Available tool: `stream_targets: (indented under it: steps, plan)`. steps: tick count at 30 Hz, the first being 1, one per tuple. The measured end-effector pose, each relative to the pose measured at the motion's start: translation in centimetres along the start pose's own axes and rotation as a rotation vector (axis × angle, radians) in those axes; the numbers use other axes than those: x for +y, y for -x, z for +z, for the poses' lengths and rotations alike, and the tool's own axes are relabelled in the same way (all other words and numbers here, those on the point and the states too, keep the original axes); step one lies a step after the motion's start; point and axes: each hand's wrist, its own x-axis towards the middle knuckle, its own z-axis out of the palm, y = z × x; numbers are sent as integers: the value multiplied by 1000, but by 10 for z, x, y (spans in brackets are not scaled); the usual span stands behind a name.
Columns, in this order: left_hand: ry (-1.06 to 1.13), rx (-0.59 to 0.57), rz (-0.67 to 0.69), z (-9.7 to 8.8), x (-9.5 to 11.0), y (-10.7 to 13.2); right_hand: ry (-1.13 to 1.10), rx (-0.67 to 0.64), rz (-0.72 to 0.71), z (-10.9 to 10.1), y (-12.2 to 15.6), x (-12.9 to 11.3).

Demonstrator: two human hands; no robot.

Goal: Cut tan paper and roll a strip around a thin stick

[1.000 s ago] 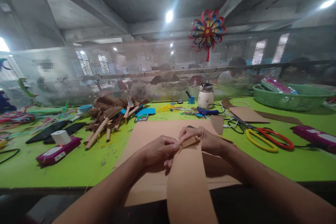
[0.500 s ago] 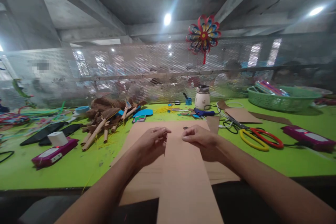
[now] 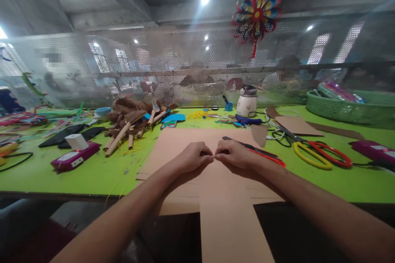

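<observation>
- Head view: one long, straight strip of stiff tan paper runs from between the hands toward the person, past the near edge of the lime-green surface.
- At the strip's far end, the left hand and right hand nearly meet, fingers curled and tips pinched on it; how much of its edge they have caught is hidden.
- The step looks like fingertip work on that end; it would go best with both pinches level, pressure even, and the overhanging part kept from tugging sideways.
- Beneath the strip lie wide tan paper sheets, more than one; the total cannot be told.
- Right of the strip: one slim black-and-red tool, partly behind the right hand; one pair of scissors with a yellow and a red handle; one green plastic basket.
- Beyond it: one cream bottle with a dark lid and one dark-blue glue gun.
- Two purple-and-white power strips flank it, one well left, one well right.
</observation>
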Motion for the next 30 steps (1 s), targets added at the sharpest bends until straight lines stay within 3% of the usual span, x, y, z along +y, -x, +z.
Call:
stream_targets:
  steps: [14, 24, 30]
  plan:
    - [-70, 2, 15, 0, 6, 0, 141, 15, -224, 1, 7, 8]
    - [-99, -8, 131, -1, 3, 6, 229, 25, -217, -2, 13, 8]
    - [-84, -10, 166, -1, 4, 12, 356, -173, -249, -14, 3, 1]
